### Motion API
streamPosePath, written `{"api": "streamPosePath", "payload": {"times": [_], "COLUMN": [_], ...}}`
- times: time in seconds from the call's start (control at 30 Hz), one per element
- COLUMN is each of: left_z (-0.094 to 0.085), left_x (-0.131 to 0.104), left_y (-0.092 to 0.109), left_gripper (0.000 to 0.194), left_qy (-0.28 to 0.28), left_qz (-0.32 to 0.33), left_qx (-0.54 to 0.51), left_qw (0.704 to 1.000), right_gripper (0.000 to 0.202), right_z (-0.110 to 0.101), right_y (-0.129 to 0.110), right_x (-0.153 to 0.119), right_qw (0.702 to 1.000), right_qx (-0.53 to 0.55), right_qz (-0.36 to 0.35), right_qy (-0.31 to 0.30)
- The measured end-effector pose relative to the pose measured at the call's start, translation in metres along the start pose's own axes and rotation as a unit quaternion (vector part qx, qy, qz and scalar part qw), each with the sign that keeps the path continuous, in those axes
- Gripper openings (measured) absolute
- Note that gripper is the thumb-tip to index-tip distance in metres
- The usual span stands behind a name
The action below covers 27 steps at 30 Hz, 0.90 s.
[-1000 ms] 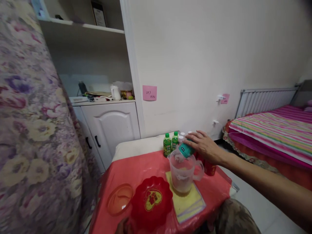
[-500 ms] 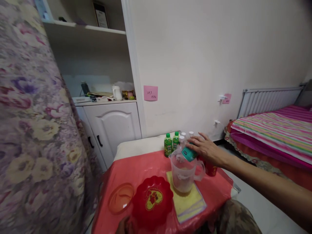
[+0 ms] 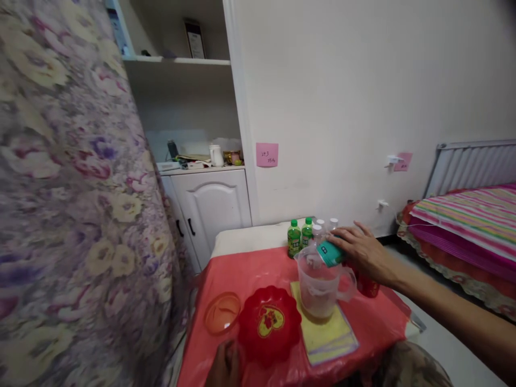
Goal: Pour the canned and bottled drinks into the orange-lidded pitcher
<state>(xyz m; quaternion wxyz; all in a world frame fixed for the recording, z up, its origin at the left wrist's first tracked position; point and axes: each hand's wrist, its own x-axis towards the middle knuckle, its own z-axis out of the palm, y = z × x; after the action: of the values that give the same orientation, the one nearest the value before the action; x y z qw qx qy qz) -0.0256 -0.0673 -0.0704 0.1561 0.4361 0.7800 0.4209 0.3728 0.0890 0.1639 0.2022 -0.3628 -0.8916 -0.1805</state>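
Observation:
My right hand [image 3: 360, 250] is closed around a teal can [image 3: 331, 252], tilted to the left with its lower end over the mouth of a clear plastic measuring jug [image 3: 318, 290]. Some liquid seems to sit at the jug's bottom. The jug stands upright on a folded yellow cloth [image 3: 328, 341], its handle toward the right. At the bottom edge, my left hand [image 3: 224, 365] is partly in view, fingers curled with nothing visible in them, beside a red scalloped plate [image 3: 269, 328]. An orange translucent dish [image 3: 222, 313] lies just beyond that hand.
Two green-capped bottles [image 3: 294, 239] and several white-capped bottles [image 3: 317, 232] stand behind the jug. A red can [image 3: 368, 286] is partly hidden under my right forearm. A red cloth [image 3: 250, 266] covers the table. A floral curtain [image 3: 80, 215] hangs on the left; a bed [image 3: 475, 220] stands right.
The view has swung left, so everything sits further right in the picture. My right hand still holds the tilted teal can over the jug. More of my left hand shows beside the red plate.

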Motion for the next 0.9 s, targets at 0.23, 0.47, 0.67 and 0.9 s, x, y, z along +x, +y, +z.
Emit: {"api": "streamPosePath", "payload": {"times": [0.23, 0.47, 0.67, 0.9], "left_z": [-0.01, -0.001, 0.017, 0.042], "left_x": [-0.008, -0.036, -0.062, -0.071], "left_y": [0.032, 0.097, 0.124, 0.123], "left_gripper": [0.033, 0.034, 0.063, 0.082], "left_qy": [0.043, -0.037, -0.145, -0.143], "left_qz": [0.035, 0.108, 0.179, 0.146], "left_qx": [-0.089, -0.205, -0.28, -0.254], "left_qw": [0.994, 0.972, 0.932, 0.945], "right_gripper": [0.071, 0.086, 0.093, 0.065], "right_z": [-0.007, 0.048, 0.076, 0.115], "right_y": [-0.034, -0.139, -0.189, -0.212], "right_x": [-0.031, -0.076, -0.073, -0.082], "right_qw": [0.902, 0.702, 0.632, 0.658], "right_qx": [0.33, 0.65, 0.718, 0.681], "right_qz": [0.255, 0.285, 0.291, 0.312], "right_qy": [0.11, 0.055, 0.034, 0.073]}}
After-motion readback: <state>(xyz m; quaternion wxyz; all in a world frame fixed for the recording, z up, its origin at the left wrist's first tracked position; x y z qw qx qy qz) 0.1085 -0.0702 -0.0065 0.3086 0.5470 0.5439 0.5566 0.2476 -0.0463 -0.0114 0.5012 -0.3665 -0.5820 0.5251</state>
